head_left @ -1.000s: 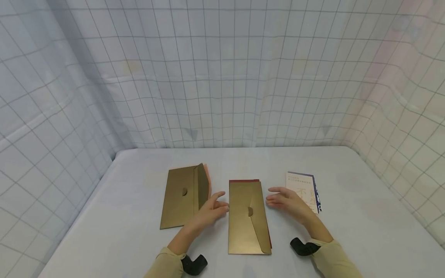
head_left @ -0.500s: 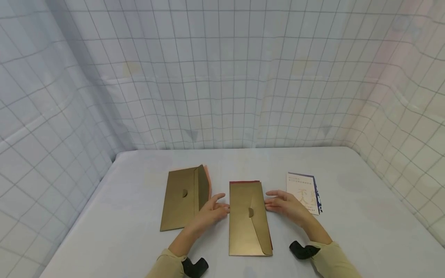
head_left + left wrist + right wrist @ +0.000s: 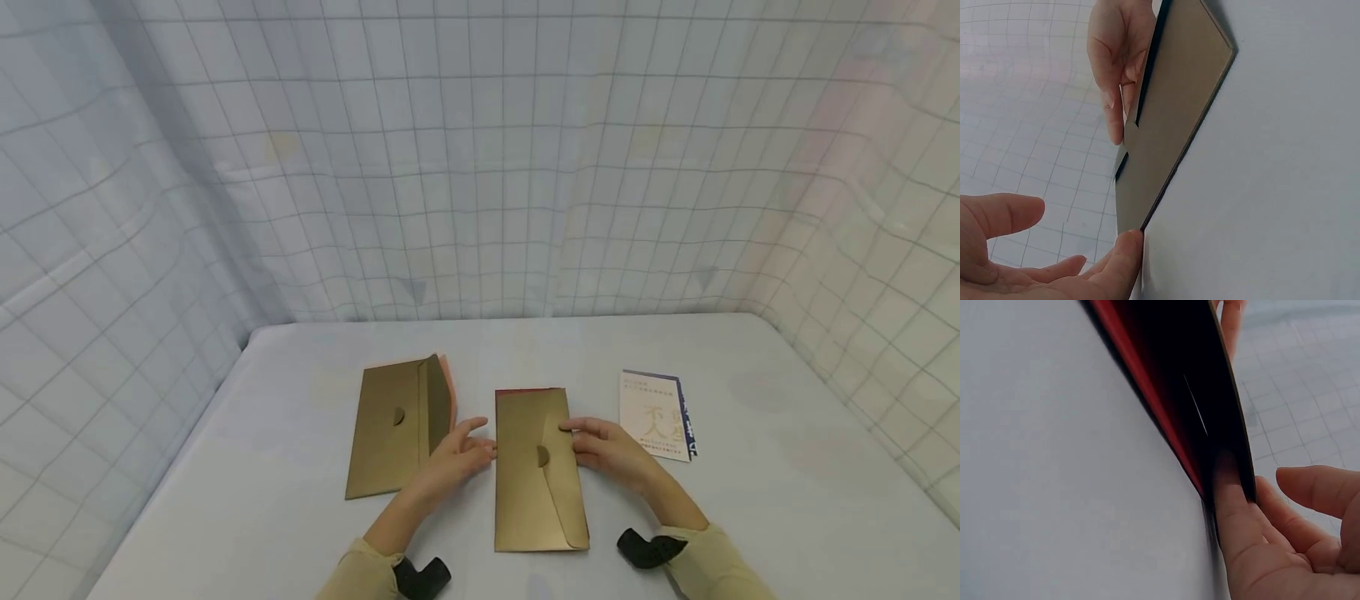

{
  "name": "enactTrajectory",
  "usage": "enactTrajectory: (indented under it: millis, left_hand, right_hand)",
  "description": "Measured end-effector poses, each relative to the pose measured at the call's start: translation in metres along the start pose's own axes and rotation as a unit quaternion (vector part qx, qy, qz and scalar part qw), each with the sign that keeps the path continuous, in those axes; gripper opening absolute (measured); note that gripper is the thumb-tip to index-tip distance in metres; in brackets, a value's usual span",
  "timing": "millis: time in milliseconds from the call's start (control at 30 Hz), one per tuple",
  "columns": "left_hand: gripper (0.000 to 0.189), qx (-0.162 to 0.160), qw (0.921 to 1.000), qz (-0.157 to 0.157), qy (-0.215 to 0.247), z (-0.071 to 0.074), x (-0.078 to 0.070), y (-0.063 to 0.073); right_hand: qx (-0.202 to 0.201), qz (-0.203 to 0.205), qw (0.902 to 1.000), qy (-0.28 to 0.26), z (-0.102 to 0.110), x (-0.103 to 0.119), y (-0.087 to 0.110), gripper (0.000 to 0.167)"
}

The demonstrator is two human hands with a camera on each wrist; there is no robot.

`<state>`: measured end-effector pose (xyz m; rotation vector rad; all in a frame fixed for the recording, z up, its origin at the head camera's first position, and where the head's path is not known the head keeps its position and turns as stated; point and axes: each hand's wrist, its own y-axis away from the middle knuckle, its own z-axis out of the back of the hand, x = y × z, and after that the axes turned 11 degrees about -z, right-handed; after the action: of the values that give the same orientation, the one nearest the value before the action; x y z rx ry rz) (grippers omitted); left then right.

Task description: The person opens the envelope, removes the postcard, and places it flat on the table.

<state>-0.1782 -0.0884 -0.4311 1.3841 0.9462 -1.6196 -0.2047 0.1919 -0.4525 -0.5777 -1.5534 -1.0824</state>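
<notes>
In the head view a gold envelope [image 3: 521,483] with a diagonal flap and a half-round tab lies before me. A dark red sheet or envelope [image 3: 517,391] shows as a thin strip at its far edge. My right hand [image 3: 618,454] pinches the gold envelope's right edge and lifts it slightly. In the right wrist view one finger [image 3: 1229,481] is under that edge, above the red layer. My left hand [image 3: 442,467] rests at the left side, its fingertips touching the envelope's edge in the left wrist view, the thumb [image 3: 1016,212] apart.
Another gold envelope [image 3: 382,433], wider, with its flap raised and a peach-coloured layer behind, lies at the left. At the right is a white card [image 3: 652,417] with gold writing over a dark blue one. A white gridded curtain [image 3: 480,167] encloses the white table [image 3: 285,400].
My right hand has moved left onto the gold envelope and taken hold of its right edge, raising it a little. The left hand has hardly moved.
</notes>
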Motion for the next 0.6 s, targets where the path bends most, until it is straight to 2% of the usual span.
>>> enactTrajectory:
  millis: [233,600]
  left_hand:
    - [0.061,0.003,1.0000,-0.005,0.001,-0.0010,0.0017,-0.0013]
    - [0.057,-0.008,0.9999,-0.008,-0.010,-0.0023,-0.0002,0.0010]
  right_hand:
    - [-0.035,-0.017,0.9987,0.031,-0.0062,0.0011,0.0013,0.045]
    - [-0.033,-0.013,0.9992,0.019,-0.0079,0.0024,0.0009,0.046]
